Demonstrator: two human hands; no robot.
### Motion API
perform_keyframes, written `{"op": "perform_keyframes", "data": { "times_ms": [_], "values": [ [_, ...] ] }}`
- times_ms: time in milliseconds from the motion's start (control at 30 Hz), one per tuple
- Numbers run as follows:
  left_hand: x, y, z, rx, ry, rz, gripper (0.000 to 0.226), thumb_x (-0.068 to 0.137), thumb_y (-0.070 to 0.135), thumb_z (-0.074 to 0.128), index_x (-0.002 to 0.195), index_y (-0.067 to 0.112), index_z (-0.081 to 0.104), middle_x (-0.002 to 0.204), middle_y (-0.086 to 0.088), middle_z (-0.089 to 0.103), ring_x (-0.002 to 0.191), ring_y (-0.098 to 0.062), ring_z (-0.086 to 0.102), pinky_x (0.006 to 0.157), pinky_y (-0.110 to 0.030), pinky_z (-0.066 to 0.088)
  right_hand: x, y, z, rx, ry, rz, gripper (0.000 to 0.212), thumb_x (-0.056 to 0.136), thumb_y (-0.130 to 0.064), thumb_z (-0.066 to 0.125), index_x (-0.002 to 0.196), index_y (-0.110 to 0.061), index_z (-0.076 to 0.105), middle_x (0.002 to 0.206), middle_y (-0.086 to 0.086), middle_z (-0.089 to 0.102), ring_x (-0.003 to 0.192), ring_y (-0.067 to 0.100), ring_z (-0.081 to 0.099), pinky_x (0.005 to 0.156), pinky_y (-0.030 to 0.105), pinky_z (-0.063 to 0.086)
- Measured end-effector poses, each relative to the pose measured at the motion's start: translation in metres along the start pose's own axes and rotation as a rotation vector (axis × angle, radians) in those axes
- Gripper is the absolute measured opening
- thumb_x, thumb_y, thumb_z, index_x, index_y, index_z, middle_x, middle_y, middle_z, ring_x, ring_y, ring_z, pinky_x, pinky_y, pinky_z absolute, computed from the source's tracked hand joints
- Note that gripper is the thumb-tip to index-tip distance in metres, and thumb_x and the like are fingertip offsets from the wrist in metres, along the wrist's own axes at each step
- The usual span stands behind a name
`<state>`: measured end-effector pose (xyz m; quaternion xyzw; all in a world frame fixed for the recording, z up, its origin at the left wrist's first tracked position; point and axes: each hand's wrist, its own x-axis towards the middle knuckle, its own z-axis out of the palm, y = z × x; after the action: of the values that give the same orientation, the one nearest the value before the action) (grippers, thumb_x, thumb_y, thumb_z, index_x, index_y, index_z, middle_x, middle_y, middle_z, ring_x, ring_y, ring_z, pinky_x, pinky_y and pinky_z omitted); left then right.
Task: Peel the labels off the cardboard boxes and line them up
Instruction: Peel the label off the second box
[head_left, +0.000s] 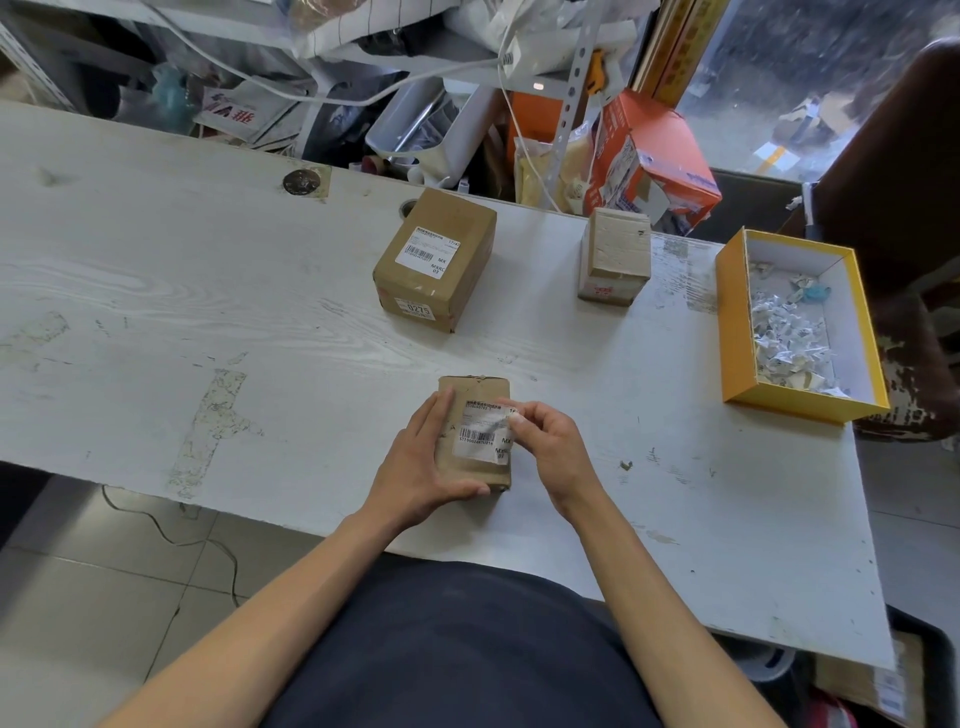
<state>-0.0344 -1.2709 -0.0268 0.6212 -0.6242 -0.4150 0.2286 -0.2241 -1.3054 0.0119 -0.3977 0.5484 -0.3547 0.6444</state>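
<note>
A worn white table (208, 291) is being used as the work surface, its paint scuffed and marked with old tape residue. Near the front edge, at the middle, a small brown cardboard box (470, 467) is being kept lying flat, its top face creased and carrying a white label (480, 434) printed with a barcode and black lettering. The box is being gripped along its left side by the left hand (421, 467), the fingers laid up the side and the thumb curled round the near lower corner. The label's upper right corner is being pinched by the right hand (545, 441), thumb and forefinger closed on the paper while the other fingers are being held loosely curled; that corner is looking slightly lifted from the cardboard. Both forearms are being reached forward from a dark shirt.

Farther back, a larger brown box (436, 254) is being left standing with a white label on top and a numbered sticker on its near face. To its right, well apart, a smaller pale box (615, 254) is being kept upright. At the table's right end, a yellow tray (732, 332) is being filled with torn paper scraps (789, 332).
</note>
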Motion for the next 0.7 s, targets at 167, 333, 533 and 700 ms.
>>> {"op": "perform_keyframes", "data": {
  "times_ms": [167, 333, 533, 700],
  "values": [
    [0.001, -0.001, 0.0, 0.024, -0.007, 0.004, 0.13, 0.05, 0.071, 0.078, 0.154, 0.043, 0.003, 0.162, 0.009, 0.018, 0.147, -0.011, 0.023, 0.118, -0.04, 0.03, -0.002, -0.005, 0.0, 0.081, 0.035, 0.002, 0.014, 0.099, -0.008, 0.048, 0.095, -0.002, 0.06, 0.107, 0.01, 0.07, 0.098, 0.02, 0.067, 0.094, 0.037, 0.053],
    [0.003, 0.0, -0.004, 0.074, -0.039, -0.006, 0.132, 0.049, 0.074, 0.075, 0.153, 0.045, 0.0, 0.162, 0.009, 0.014, 0.147, -0.011, 0.02, 0.116, -0.04, 0.032, 0.002, -0.014, -0.006, 0.13, 0.043, -0.007, 0.011, 0.099, -0.008, 0.049, 0.093, -0.004, 0.057, 0.102, 0.005, 0.071, 0.094, 0.016, 0.066, 0.089, 0.036, 0.053],
    [0.005, 0.0, -0.016, 0.124, -0.092, 0.01, 0.123, 0.051, 0.078, 0.072, 0.15, 0.053, 0.002, 0.159, 0.015, 0.015, 0.13, -0.012, 0.045, 0.099, -0.041, 0.05, 0.014, -0.036, -0.018, 0.075, 0.123, -0.049, 0.003, 0.094, -0.015, 0.06, 0.092, -0.014, 0.058, 0.093, 0.003, 0.067, 0.091, 0.018, 0.061, 0.093, 0.041, 0.049],
    [0.01, 0.003, -0.028, 0.155, -0.117, 0.033, 0.12, 0.062, 0.062, 0.082, 0.149, 0.055, 0.0, 0.151, 0.015, 0.029, 0.102, -0.006, 0.056, 0.089, -0.036, 0.054, 0.022, -0.043, -0.023, -0.316, 0.191, -0.14, 0.038, 0.086, -0.027, 0.07, 0.12, -0.031, 0.053, 0.124, 0.0, 0.051, 0.115, 0.015, 0.051, 0.097, 0.034, 0.046]
  ]
}}
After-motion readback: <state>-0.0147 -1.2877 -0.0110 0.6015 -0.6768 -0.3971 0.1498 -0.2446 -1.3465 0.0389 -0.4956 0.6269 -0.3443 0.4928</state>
